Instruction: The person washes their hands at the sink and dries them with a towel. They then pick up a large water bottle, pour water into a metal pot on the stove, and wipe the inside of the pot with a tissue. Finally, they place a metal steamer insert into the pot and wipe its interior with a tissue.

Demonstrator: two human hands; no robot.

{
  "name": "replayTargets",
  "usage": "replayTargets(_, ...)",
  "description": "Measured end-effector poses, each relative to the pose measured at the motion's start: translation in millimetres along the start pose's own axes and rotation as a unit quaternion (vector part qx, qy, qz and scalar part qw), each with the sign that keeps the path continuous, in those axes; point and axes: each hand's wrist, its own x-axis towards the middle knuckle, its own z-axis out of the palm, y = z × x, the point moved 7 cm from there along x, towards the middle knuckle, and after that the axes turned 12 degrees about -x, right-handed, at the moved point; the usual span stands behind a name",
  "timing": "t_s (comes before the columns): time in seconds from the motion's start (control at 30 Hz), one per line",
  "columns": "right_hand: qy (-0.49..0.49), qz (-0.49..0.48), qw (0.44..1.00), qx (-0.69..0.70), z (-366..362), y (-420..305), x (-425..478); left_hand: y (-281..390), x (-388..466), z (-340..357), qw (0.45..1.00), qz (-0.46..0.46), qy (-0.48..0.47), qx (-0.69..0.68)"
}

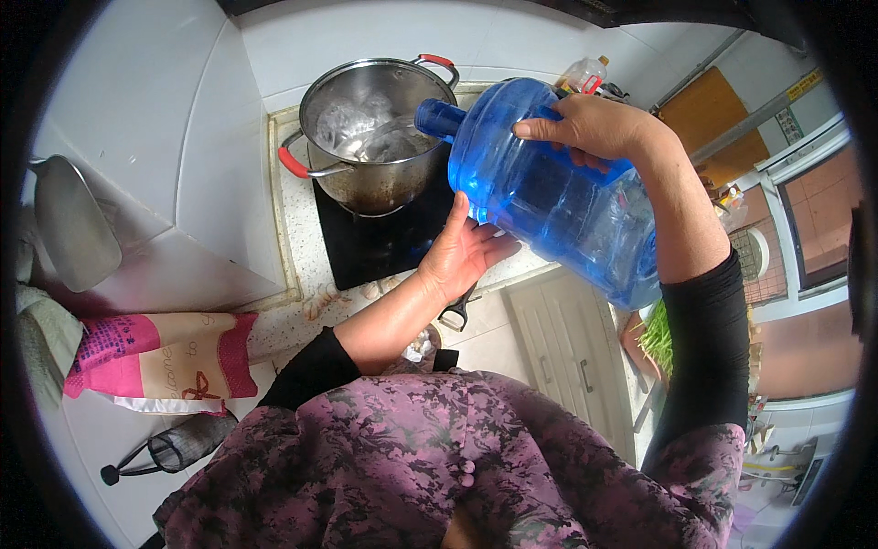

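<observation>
A large blue plastic water jug point(549, 213) is tipped on its side, its neck at the rim of a stainless steel stockpot point(374, 182). Water point(394, 137) runs from the jug's mouth into the pot and churns inside. My right hand point(590, 130) grips the jug from above, thumb along its body and fingers curled into its side. Below the shoulder of the jug, my left hand point(466, 247) supports it, palm turned up. The pot has red-sleeved handles and stands on a black glass cooktop point(370, 247).
Garlic point(370, 289) lies along the counter's front edge. At left hang a metal spatula point(75, 223) and a pink-and-beige bag point(182, 357) bearing writing. Lower cabinets point(559, 329) are ahead right, with green stalks point(656, 336) on the counter. A clear bottle point(586, 72) stands behind the jug.
</observation>
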Motion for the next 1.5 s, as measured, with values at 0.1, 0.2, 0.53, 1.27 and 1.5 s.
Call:
replayTargets(0.1,0.006,-0.007,1.000,0.002,-2.5,-2.0,-1.5,-0.3,3.7,-2.9,1.000,-0.001,-0.006,0.003)
replayTargets(0.2,0.011,-0.020,1.000,0.001,-8.0,-8.0,-5.7,2.7,1.2,-4.8,1.000,0.003,0.000,0.005)
replayTargets(0.53,0.045,-0.004,0.999,-0.010,-10.2,-5.0,-2.6,1.5,2.7,0.9,1.000,0.000,0.004,-0.005)
replayTargets(1.27,-0.010,0.024,0.995,-0.097,-26.4,-4.8,0.2,-1.4,10.5,22.5,0.998,0.016,-0.029,-0.051)
replayTargets(1.5,-0.001,-0.002,0.996,-0.092,-27.4,-4.4,3.4,-3.2,12.1,20.8,0.998,0.008,-0.033,-0.050)
